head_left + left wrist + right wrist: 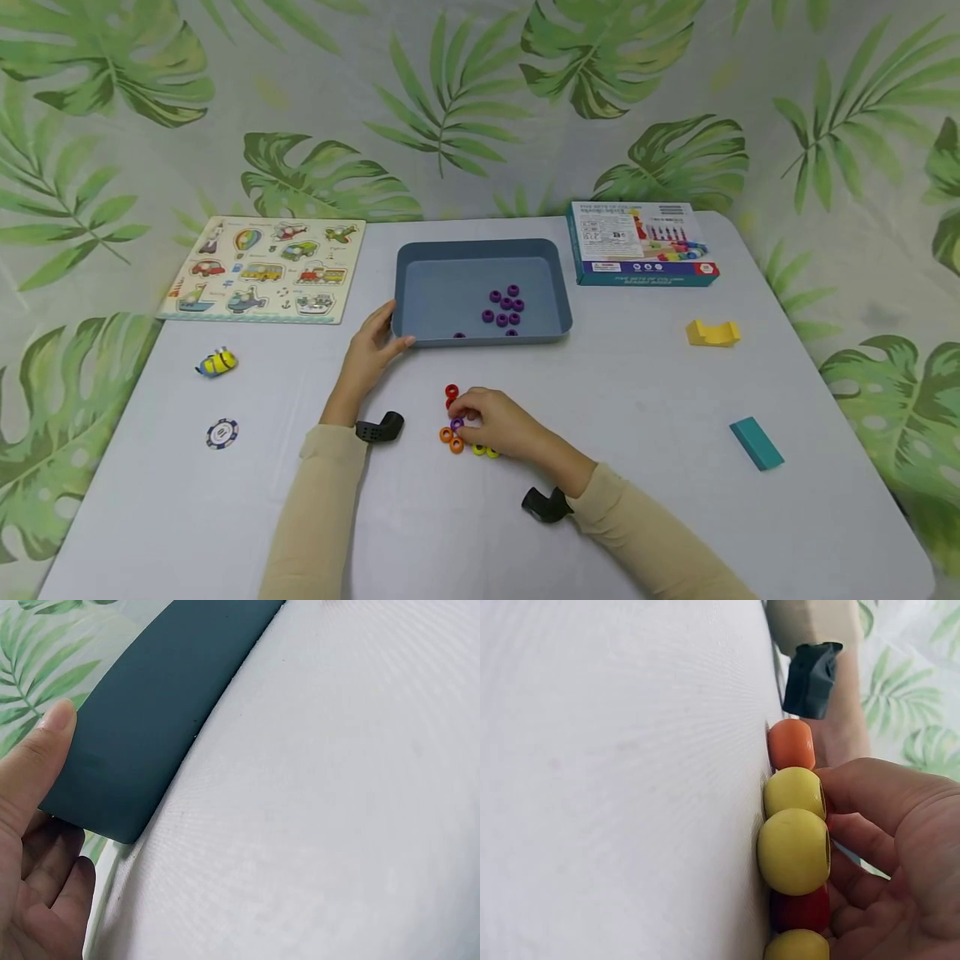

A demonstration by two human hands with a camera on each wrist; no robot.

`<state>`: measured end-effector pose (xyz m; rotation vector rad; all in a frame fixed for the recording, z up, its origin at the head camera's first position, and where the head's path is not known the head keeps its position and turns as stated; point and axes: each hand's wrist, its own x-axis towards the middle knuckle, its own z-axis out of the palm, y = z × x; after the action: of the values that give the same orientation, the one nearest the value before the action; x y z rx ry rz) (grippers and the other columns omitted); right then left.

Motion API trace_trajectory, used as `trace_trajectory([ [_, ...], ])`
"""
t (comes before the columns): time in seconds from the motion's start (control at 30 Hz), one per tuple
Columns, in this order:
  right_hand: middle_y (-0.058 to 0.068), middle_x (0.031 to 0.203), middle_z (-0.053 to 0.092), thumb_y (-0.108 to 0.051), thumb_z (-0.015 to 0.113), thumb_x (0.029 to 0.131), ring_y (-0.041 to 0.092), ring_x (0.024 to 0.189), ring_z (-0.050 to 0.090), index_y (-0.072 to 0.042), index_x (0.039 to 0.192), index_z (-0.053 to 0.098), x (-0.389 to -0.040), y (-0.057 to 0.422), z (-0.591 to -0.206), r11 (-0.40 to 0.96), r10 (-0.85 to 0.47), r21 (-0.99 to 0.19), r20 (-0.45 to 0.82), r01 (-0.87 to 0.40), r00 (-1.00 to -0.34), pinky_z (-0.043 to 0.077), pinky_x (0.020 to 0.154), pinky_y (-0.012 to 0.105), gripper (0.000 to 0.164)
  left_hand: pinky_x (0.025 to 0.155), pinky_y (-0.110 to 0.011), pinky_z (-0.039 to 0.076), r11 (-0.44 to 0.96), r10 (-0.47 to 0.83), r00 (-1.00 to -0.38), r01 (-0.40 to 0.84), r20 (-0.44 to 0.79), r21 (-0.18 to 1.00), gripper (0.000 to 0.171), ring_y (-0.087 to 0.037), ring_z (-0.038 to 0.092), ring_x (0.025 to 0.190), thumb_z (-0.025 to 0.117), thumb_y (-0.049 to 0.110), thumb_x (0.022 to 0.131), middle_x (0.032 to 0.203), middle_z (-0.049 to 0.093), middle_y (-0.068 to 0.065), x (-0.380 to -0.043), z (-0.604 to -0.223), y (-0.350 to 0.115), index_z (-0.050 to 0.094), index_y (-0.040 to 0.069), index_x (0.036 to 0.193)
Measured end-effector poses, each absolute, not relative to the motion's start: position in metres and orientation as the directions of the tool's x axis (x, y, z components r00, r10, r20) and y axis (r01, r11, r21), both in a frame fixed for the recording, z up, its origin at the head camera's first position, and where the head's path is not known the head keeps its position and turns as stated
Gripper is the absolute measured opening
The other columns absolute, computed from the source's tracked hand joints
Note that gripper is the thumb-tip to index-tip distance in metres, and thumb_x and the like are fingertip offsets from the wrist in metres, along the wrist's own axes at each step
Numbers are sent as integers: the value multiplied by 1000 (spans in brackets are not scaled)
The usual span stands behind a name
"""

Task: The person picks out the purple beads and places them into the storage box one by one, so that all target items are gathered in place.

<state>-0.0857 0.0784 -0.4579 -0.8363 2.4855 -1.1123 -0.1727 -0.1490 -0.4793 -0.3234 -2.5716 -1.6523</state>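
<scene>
My left hand [366,357] grips the front left corner of a blue-grey tray [429,292], its thumb against the front wall [142,720] in the left wrist view. Several purple beads [507,303] lie inside the tray, mostly right of its middle. On the tablecloth in front, my right hand [501,422] pinches a purple bead [457,424] between thumb and fingers. Around it are red beads [452,390], orange beads [456,446] and yellow beads [492,452], partly covered by the hand. The right wrist view shows a yellow bead [792,852] close up, hiding the pinched bead.
A picture puzzle board [262,321] lies back left, with a striped fish toy [218,362] and a poker chip [222,433] before it. Back right is a flat box [647,279]. A yellow curved block [712,335] and a teal block [757,443] lie right.
</scene>
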Motion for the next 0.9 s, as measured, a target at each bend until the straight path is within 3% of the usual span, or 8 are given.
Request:
trace_trajectory([
  [0.27,-8,84,52,-16,62,73,7,74,46,-15,89,59,-85,78,-459,531,-611,-746,-8,-402,-792,43,64,16,17,94,-22,29,396,137,-975,215,174,893,71,-12,29,116,61,35,70,131,28,1,-174,-480,-150,29,14,129],
  [0.6,-6,78,52,-14,61,74,9,68,47,-15,89,61,-86,86,-437,387,-521,-881,34,-272,-853,45,59,23,15,93,-21,29,391,146,-972,227,184,892,71,-12,30,115,61,35,70,130,28,-1,-174,-481,-150,30,12,129],
  [0.77,2,84,55,-9,60,76,13,73,48,-5,93,59,-102,98,-403,297,-466,-893,174,-338,-868,45,67,29,18,93,-20,29,391,146,-971,230,187,891,71,-11,30,115,61,35,70,130,28,0,-173,-480,-150,30,11,129],
  [0.9,7,87,56,-9,60,75,16,75,50,-2,95,58,-138,114,-405,268,-399,-895,233,-355,-887,45,67,32,21,94,-21,28,379,146,-970,235,193,895,70,-13,29,116,62,32,70,130,28,-1,-174,-479,-149,30,10,129],
])
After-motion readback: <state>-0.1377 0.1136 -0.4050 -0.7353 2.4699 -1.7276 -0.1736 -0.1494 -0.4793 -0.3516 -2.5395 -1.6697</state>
